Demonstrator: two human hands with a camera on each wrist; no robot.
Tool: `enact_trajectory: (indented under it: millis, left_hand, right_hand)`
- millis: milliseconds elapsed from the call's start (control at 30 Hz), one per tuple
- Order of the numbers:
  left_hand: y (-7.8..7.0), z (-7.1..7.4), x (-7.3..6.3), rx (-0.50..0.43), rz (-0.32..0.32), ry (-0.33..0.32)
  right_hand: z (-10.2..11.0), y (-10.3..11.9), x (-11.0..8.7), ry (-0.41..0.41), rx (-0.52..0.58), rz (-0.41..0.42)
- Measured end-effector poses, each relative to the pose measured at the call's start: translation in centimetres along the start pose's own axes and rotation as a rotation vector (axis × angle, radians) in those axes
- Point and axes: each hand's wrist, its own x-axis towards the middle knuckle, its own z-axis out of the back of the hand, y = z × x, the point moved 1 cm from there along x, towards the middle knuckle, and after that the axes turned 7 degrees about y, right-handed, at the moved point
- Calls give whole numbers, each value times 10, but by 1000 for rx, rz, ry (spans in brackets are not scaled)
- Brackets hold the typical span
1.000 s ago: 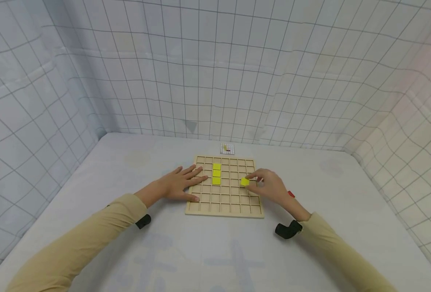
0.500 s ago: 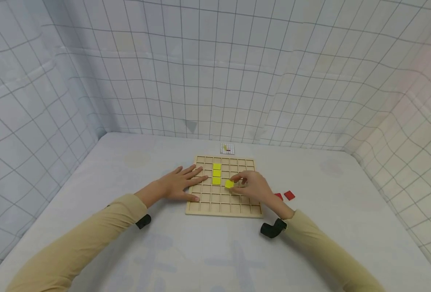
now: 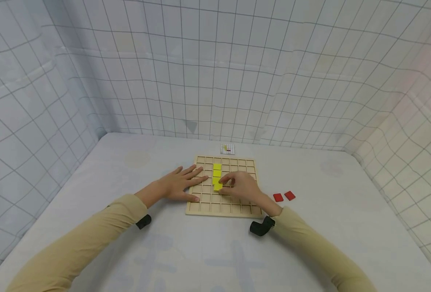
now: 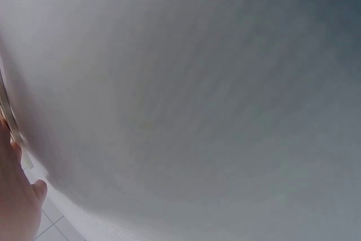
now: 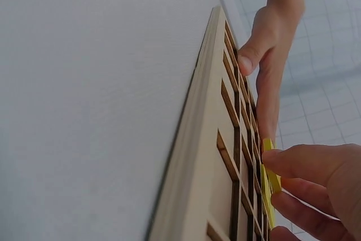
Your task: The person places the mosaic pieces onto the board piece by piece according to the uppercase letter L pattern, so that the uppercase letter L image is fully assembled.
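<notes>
A wooden grid board (image 3: 204, 206) lies flat on the table, with a column of yellow tiles (image 3: 217, 170) set in its cells. My left hand (image 3: 177, 184) rests with spread fingers on the board's left side. My right hand (image 3: 242, 186) pinches one yellow square tile (image 3: 217, 187) between thumb and fingers, just at the near end of that column. In the right wrist view this held tile (image 5: 272, 167) is tilted and stands slightly off the board. The left wrist view shows mostly table surface and part of the left hand (image 4: 20, 201) at the lower left.
Two red square tiles (image 3: 278, 197) (image 3: 290, 195) lie on the white table right of the board. A small printed grid card (image 3: 227, 149) lies beyond the board's far edge. Gridded white curtains (image 3: 215, 81) enclose the table at the back and sides.
My right hand has carried the yellow tile leftward across the board to the near end of the yellow column. The red tiles have come into full view. My left hand has stayed put.
</notes>
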Motion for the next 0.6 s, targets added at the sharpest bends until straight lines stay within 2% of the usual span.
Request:
enact_trajectory:
  millis: [267, 600]
  left_hand:
    - [0, -1, 1, 4, -3, -4]
    - [-2, 0, -1, -15, -2, 3]
  right_hand:
    - [-4, 4, 3, 47, 23, -45]
    - [-4, 3, 3, 37, 16, -43]
